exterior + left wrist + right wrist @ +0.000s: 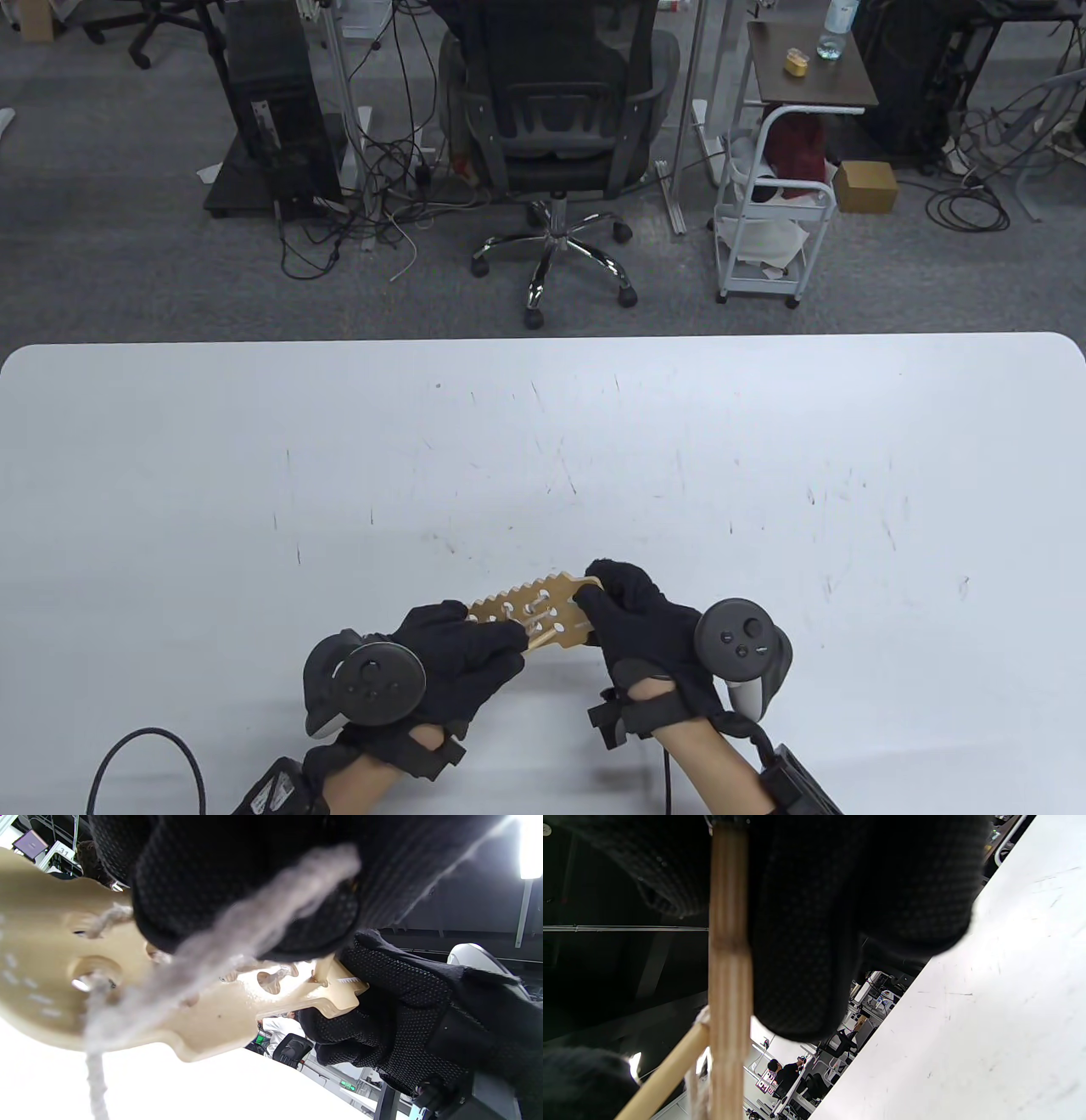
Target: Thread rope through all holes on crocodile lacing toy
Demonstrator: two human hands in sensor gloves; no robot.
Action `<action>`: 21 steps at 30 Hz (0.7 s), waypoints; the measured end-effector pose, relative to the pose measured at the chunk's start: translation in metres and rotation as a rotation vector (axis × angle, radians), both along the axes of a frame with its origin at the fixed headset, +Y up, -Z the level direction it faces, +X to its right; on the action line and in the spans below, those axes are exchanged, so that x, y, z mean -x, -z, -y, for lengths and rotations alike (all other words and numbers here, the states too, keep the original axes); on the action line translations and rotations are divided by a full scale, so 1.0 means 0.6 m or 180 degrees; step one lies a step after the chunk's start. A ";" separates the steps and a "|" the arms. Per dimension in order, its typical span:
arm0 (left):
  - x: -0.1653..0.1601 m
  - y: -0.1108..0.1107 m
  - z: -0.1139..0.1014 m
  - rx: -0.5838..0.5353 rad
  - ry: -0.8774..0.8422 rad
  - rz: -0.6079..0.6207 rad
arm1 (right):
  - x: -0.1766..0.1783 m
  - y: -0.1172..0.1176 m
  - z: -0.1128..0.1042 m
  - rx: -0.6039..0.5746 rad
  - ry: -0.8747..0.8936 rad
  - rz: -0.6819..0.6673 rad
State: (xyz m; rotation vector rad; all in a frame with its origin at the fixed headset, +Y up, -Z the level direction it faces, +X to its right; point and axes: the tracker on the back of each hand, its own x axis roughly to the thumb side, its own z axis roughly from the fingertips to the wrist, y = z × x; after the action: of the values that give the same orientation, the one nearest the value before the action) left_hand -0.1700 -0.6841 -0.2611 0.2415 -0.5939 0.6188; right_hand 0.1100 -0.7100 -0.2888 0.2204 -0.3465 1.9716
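Both gloved hands hold the crocodile lacing toy (534, 613) above the counter (543, 441) at its 6 o'clock edge. Left hand (454, 658) fingers curl around the toy's left end and seem to pinch a wooden needle (551, 636); right hand (636, 632) fingers grip its right end. Pale rope (237, 929) runs through several holes, blurred up close. Gloves hide both ends. At 12 o'clock beyond the counter stands an office chair (556, 127), at 1 o'clock a white cart (772, 212).

table view: bright, even | wrist views: blurred (ceiling lamp (531, 846) glares)
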 end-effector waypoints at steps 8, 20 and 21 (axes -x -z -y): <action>-0.005 -0.009 -0.006 -0.0085 0.0021 -0.0052 | 0.011 -0.007 -0.005 -0.0108 -0.0236 -0.0080; -0.006 -0.009 -0.001 -0.0147 -0.0299 -0.0041 | 0.012 -0.008 -0.004 -0.0124 -0.0303 -0.0003; -0.007 -0.010 -0.001 -0.0184 -0.0290 -0.0057 | 0.014 -0.009 -0.003 -0.0116 -0.0282 -0.0040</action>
State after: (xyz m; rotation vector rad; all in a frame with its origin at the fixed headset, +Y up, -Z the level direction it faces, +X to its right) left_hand -0.1659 -0.6832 -0.2554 0.3294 -0.5865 0.6874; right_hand 0.1016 -0.7080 -0.2835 0.2754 -0.3702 2.0513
